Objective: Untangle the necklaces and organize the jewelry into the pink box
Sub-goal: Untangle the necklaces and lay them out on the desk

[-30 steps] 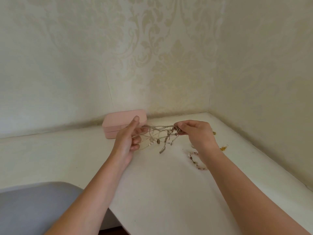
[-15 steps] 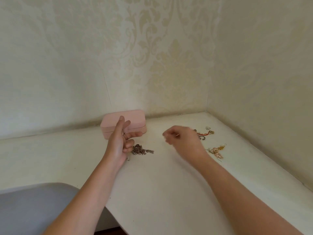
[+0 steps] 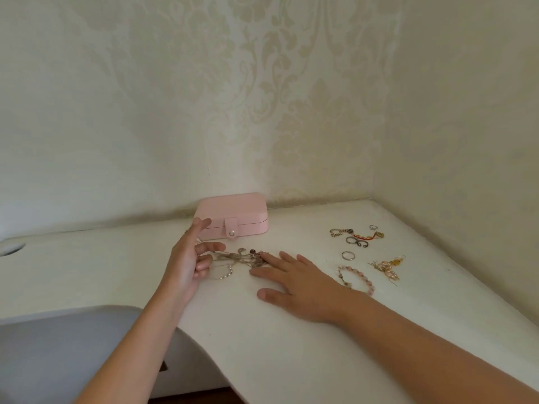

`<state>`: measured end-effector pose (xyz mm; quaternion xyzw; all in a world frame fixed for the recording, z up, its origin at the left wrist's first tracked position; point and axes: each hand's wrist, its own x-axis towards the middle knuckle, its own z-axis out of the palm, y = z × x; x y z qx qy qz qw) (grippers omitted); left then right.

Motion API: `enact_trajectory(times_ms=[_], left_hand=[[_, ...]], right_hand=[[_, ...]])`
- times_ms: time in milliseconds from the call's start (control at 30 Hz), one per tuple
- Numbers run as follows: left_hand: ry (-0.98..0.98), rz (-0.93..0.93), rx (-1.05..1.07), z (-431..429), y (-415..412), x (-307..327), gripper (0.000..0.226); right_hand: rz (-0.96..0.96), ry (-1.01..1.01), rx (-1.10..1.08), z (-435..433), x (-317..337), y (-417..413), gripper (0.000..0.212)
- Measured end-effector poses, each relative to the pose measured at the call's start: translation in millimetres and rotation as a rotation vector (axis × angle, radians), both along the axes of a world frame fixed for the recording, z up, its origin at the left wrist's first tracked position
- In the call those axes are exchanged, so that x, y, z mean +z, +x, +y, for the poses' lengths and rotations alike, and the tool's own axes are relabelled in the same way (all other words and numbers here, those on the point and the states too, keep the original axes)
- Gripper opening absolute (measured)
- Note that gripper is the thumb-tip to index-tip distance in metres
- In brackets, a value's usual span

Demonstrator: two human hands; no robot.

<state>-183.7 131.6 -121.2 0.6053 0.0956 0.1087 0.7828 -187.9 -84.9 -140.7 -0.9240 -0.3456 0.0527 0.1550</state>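
Observation:
A tangle of thin silver necklaces (image 3: 242, 259) lies on the white table (image 3: 291, 360), in front of the pink box (image 3: 233, 207). The box is closed, its snap tab fastened. My left hand (image 3: 186, 263) stands on edge at the tangle's left end and pinches chain strands between thumb and curled fingers, index finger pointing up. My right hand (image 3: 297, 281) lies flat on the table with straight fingers. Its index fingertip touches the right end of the tangle.
Loose jewelry lies to the right: a chain bracelet (image 3: 339, 231), a red-orange bracelet (image 3: 367, 236), dark rings (image 3: 355, 242), a silver ring (image 3: 348, 255), a pink bead bracelet (image 3: 358, 277) and gold-pink earrings (image 3: 388, 266). A grey chair (image 3: 58, 345) is at lower left. Walls close the corner.
The tangle, stretched in the air between both hands a second ago, now lies on the table. My right hand let go and came down flat beside it.

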Motion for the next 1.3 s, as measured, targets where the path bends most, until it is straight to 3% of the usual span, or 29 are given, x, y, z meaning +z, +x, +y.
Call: enact_trajectory(times_ms=[167,500,633,700,767,867,933,1133,1300], left_hand=[[0.193,0.032,-0.016,23.6,-4.8,-0.3,0.048],[1.028,0.039,0.23,30.7,1.2,-18.9,0.012],[1.324,0.094,0.252,20.0,-8.6,-21.1,0.026],[1.419,0.027,0.24,10.1,-17.2,-21.1,0.034],[1.443,-0.078,0.216,-3.8,-30.4,-22.3,0.037],[1.305,-0.124,0.113,-29.8,-54.0,-25.0,0.036],[1.281,-0.105,0.063,-41.9,-61.3,-28.1,0.039],[1.525,0.176,-0.129,-44.1,-50.7,-33.6,0.065],[1.564,0.251,-0.159,-40.9,-33.1,-31.6,0.063]], right_hand=[[0.033,-0.067,0.059,-27.6,7.8,-15.3,0.052],[0.353,-0.214,0.159,-51.9,49.8,-39.9,0.065],[0.474,-0.209,0.163,-59.5,69.0,-48.3,0.055],[0.466,-0.158,0.155,-61.4,69.8,-49.4,0.047],[0.383,-0.025,0.133,-58.9,62.4,-46.3,0.036],[0.283,0.236,0.127,-47.3,45.9,-39.4,0.018],[0.309,0.296,0.137,-41.3,38.9,-38.5,0.021],[0.469,0.035,0.257,-49.3,43.4,-38.7,0.042],[0.467,-0.141,0.317,-58.2,58.9,-41.9,0.049]])
